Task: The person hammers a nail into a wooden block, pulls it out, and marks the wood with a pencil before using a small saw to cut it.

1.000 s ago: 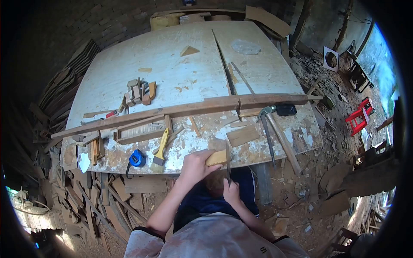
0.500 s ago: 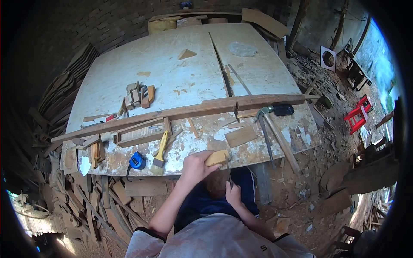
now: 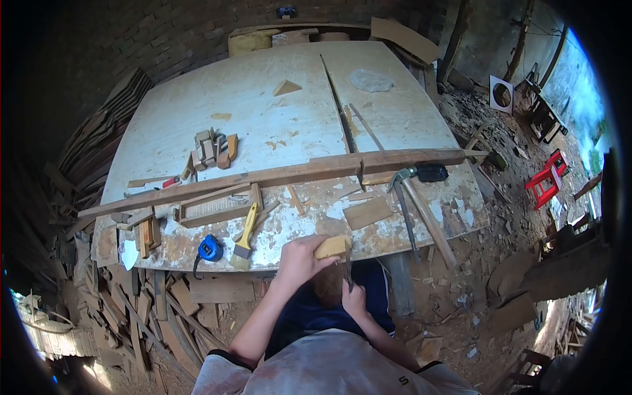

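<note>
My left hand [image 3: 301, 259] grips a small light-coloured wooden block [image 3: 331, 247] over the front edge of the workbench. My right hand [image 3: 354, 298], lower and closer to my body, is closed around the handle of a narrow dark tool [image 3: 349, 268]. The tool points up, and its upper end meets the right end of the block. Its exact kind is too small to make out. A flat yellow-handled brush [image 3: 247, 230] and a blue tape measure [image 3: 210, 247] lie left of my left hand.
A long wooden beam [image 3: 276, 174] crosses the bench [image 3: 257, 92]. Behind it stands a cluster of small blocks [image 3: 209, 149]. At the right lie a hammer [image 3: 428, 220] and a dark metal bar [image 3: 405, 222]. Wood scraps [image 3: 178, 329] cover the floor; a red stool [image 3: 545, 181] stands far right.
My right hand has shifted slightly left and down, and the dark tool now stands more upright against the block's end. My left hand keeps its hold on the block in nearly the same place.
</note>
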`<state>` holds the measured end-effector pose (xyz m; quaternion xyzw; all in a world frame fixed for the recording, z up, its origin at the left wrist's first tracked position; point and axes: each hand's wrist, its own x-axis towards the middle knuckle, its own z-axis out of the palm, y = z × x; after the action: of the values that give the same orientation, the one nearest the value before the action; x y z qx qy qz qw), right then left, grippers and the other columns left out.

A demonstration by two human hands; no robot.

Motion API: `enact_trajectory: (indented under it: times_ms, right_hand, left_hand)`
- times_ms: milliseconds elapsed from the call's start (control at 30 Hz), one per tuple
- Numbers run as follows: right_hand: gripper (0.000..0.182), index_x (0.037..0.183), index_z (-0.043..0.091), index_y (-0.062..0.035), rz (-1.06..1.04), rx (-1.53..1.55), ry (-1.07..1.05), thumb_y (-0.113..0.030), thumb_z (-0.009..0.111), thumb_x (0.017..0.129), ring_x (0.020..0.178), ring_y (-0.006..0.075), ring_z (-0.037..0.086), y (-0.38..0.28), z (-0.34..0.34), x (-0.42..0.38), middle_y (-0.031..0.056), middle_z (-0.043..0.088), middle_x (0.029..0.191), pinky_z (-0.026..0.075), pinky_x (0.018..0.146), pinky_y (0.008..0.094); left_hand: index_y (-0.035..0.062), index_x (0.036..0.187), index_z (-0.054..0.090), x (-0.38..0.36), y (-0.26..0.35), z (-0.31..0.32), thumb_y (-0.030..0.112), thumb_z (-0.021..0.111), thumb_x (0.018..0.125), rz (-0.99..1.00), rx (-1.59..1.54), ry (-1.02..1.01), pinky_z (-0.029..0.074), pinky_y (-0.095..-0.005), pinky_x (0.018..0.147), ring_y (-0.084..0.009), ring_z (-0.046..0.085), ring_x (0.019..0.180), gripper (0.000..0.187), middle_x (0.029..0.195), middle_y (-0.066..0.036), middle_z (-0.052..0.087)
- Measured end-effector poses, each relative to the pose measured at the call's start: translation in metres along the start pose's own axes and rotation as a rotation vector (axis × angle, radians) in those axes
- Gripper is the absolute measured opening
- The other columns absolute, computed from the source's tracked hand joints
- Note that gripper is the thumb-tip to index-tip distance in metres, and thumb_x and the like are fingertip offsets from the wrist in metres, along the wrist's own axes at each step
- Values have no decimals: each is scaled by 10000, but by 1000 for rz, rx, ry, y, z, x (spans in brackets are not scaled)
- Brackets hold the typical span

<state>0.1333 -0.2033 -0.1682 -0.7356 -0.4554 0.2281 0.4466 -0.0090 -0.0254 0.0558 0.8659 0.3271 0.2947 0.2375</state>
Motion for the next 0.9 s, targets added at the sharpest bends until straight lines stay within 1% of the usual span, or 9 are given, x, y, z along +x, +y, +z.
enact_trajectory:
  times_ms: [67,167,200,300,433,600,733,833,900]
  right_hand:
    - [330,1006,770,15,-35,9,62,-255,617,1115,795,531,715,-9,-3,-1,300,722,829,549,702,618]
    - [332,1034,783,8,9,7,-18,-277,627,1101,826,523,734,-40,-11,19,301,722,822,564,730,618]
    - [350,1022,784,10,-12,50,29,-290,623,1101,828,526,732,-36,-7,21,303,719,812,564,738,619]
    - [357,1012,786,4,28,-26,-19,-293,615,1113,815,536,717,18,7,-3,299,720,811,555,730,619]
    - [351,1031,791,-11,42,-21,-121,-298,605,1113,846,523,731,-27,-1,13,299,724,824,569,753,616]
    - [371,955,767,4,46,9,-4,-301,622,1108,821,546,708,-5,-2,6,297,727,835,549,741,633]
    - [359,965,774,4,37,25,-38,-286,616,1108,836,545,716,-51,-13,30,306,725,840,554,743,633]
    - [366,959,770,16,23,-20,-14,-284,623,1108,828,552,707,0,5,7,308,720,835,550,734,629]
    - [356,979,774,13,13,-34,15,-278,619,1110,832,554,708,7,7,3,313,717,832,550,738,633]
  left_hand:
    - [59,1154,804,2,-1,0,334,969,788,23,7,13,645,-438,792,-369,798,905,486,1001,-155,814]
    - [65,1158,805,-6,2,4,336,968,789,-10,6,0,645,-438,792,-371,796,898,486,998,-153,815]
    - [65,1158,805,-5,3,2,339,968,789,-28,7,-12,645,-437,793,-374,795,894,488,997,-153,815]
    - [64,1157,805,0,-1,2,346,968,789,-7,1,16,642,-434,792,-383,790,882,491,992,-155,814]
    - [61,1149,805,2,-3,0,345,969,789,-47,0,72,635,-432,779,-388,786,877,486,981,-162,808]
    - [59,1148,801,5,-7,-3,324,975,776,-56,19,58,632,-437,791,-384,786,899,489,1002,-164,807]
    - [59,1158,798,3,-3,-3,319,972,781,-48,-9,18,631,-442,803,-384,786,913,489,1008,-160,809]
    - [58,1162,797,5,-3,-7,323,967,787,-47,2,9,631,-444,808,-384,787,921,489,1015,-156,811]
    - [59,1161,797,3,-6,-2,327,963,793,-24,16,33,631,-444,807,-383,787,921,485,1015,-153,813]
